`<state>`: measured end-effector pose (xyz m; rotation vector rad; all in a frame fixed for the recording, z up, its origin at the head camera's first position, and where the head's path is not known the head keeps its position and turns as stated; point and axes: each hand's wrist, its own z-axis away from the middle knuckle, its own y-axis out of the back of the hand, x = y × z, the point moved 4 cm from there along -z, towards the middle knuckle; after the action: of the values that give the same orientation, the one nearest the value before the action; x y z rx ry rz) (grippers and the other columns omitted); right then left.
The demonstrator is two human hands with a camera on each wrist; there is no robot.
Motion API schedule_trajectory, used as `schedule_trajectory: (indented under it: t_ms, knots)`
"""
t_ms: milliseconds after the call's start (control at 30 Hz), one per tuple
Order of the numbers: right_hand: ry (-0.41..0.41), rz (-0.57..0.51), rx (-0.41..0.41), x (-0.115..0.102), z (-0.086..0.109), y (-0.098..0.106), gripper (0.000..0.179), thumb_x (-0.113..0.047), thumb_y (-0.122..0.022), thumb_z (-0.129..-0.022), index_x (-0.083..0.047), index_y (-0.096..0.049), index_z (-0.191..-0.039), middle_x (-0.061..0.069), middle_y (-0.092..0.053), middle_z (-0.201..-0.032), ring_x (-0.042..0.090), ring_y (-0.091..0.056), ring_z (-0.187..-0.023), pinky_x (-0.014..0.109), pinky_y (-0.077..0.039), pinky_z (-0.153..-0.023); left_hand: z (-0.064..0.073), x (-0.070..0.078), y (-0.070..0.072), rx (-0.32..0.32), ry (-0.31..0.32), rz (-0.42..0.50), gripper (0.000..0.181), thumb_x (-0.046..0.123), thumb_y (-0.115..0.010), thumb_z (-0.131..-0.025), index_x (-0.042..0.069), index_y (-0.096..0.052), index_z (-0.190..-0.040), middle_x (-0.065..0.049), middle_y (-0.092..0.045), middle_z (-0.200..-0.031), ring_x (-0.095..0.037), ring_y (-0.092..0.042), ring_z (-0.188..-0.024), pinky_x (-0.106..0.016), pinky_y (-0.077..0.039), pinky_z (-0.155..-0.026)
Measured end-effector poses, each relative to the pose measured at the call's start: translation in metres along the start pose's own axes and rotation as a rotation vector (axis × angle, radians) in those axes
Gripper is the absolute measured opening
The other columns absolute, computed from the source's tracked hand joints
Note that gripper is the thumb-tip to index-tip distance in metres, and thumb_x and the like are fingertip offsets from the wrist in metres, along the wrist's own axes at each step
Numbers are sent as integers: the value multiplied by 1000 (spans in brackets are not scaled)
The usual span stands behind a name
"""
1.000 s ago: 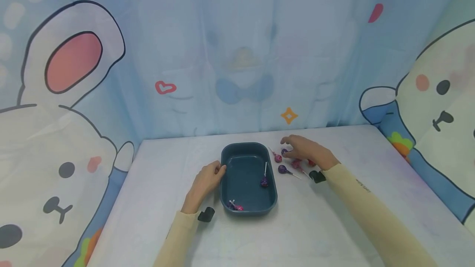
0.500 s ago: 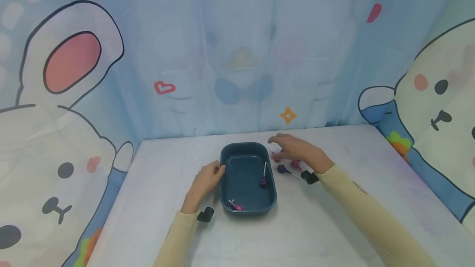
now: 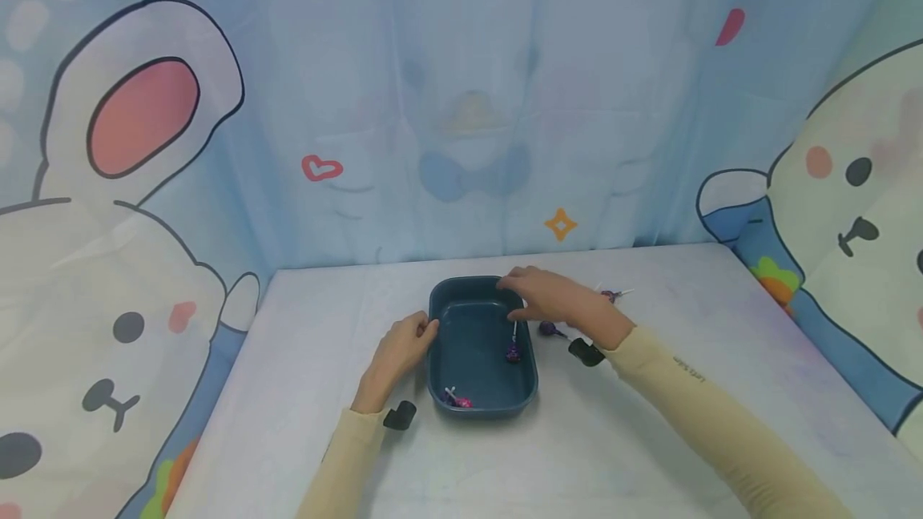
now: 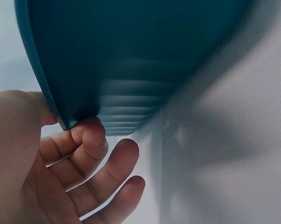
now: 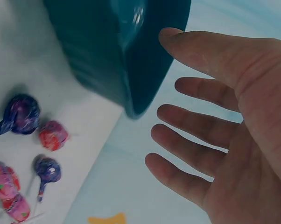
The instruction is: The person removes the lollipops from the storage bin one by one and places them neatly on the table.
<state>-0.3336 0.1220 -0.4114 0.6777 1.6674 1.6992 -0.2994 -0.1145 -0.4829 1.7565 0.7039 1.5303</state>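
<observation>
A dark teal rectangular tub (image 3: 476, 367) stands on the table. At its left side my left hand (image 3: 405, 349) grips the rim, the thumb and curled index finger (image 4: 91, 135) pinching the edge in the left wrist view. My right hand (image 3: 551, 299) is over the tub's back right rim with fingers spread and nothing between them. Inside the tub lie a purple lollipop (image 3: 513, 352) along the right and a pink lollipop (image 3: 463, 402) with a dark one at the front left corner. Right of the tub lies another purple lollipop (image 3: 550, 328), partly under my right arm.
Several more lollipops lie on the white table (image 3: 613, 439), such as a pink one (image 5: 53, 135) and a purple one (image 5: 48, 169) in the right wrist view. My right hand hides some in the head view. A printed cloth (image 3: 461, 38) hangs behind the table.
My right hand has moved left, from above the loose lollipops to the tub's back right rim. A lollipop at the back right has come into sight. My left hand stays on the rim.
</observation>
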Motion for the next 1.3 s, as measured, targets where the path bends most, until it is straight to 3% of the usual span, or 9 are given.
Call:
schedule_trajectory:
  t_ms: [167,367,533,1033,1300]
  knots:
    - [42,121,3,-18,-2,2,53,-34,-70,-80,-11,-52,-124,7,-56,-115,24,-53,-102,40,-45,-84,-1,0,-1,2,-3,-2,30,39,-46,-94,15,-49,-76,3,-44,-60,-10,-41,-53,-26,-31,-48]
    - [34,197,-105,-36,-5,-3,52,-35,-71,-79,-13,-54,-123,7,-57,-114,23,-54,-102,41,-45,-86,-1,0,-1,3,-9,8,29,38,-46,-94,15,-49,-77,3,-45,-61,-11,-41,-53,-26,-32,-48]
    - [61,264,-150,-47,-7,-19,48,-37,-70,-79,-17,-57,-121,5,-59,-115,22,-54,-102,40,-45,-86,-2,0,-1,0,-4,2,30,39,-46,-94,15,-50,-76,3,-46,-60,-11,-42,-53,-26,-32,-48]
    - [49,328,-194,-64,1,-45,29,-27,-73,-75,-16,-67,-101,5,-64,-102,24,-54,-96,41,-40,-82,0,-2,-2,-3,4,7,31,40,-46,-94,16,-49,-76,3,-46,-61,-11,-42,-54,-26,-33,-49]
    - [13,339,-215,-65,2,-47,25,-22,-71,-79,-15,-67,-103,6,-64,-104,25,-54,-97,43,-39,-88,0,-1,-1,-1,-5,11,30,39,-46,-94,15,-49,-76,3,-46,-61,-11,-42,-54,-27,-33,-49]
